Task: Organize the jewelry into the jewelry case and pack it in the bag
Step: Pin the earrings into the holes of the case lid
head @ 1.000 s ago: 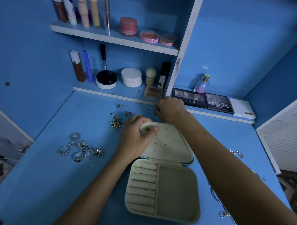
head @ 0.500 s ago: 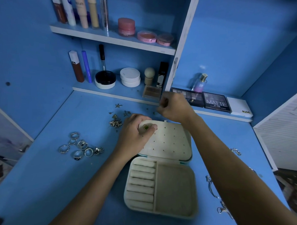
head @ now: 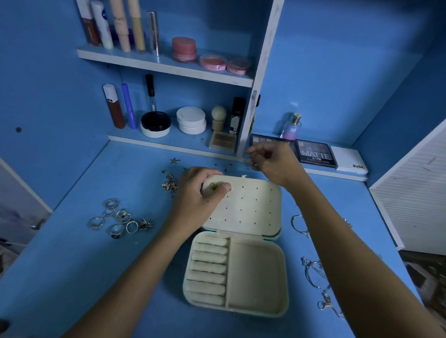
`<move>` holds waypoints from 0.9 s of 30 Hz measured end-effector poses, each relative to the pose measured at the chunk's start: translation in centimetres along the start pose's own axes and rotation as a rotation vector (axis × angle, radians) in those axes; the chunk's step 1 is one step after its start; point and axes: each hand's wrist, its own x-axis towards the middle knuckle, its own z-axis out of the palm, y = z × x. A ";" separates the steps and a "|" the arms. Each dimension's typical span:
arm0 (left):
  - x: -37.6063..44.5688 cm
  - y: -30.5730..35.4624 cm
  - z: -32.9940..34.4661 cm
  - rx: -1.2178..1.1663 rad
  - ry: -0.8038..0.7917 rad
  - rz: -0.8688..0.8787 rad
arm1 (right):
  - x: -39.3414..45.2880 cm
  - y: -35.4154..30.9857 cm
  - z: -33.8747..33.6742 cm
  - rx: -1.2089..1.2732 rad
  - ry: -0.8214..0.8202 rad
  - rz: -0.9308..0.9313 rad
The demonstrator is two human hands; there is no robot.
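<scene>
I am gripping the top left corner of the open jewelry case (head: 239, 246) lid with my left hand (head: 198, 193), thumb pressing a green earring (head: 213, 186) against it. My right hand (head: 273, 162) is hovering just beyond the case's far edge, fingers loosely curled; whether they are pinching anything, I cannot tell. Rings (head: 120, 218) are lying left of the case.

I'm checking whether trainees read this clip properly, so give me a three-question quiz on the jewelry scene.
1. True or false: the ring slots in the case hold rings.
2. Which hand holds the earring against the lid?
3. The loose rings lie: A) left of the case, B) inside it, C) on the shelf.

Key: 1. False, the slots show none. 2. The left hand; the right hand is raised behind the lid, fingers pinched. 3. A.
</scene>
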 end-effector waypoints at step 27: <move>-8.9 0.5 -3.3 0.100 0.143 0.476 | -10.6 -4.3 0.1 0.176 -0.352 0.027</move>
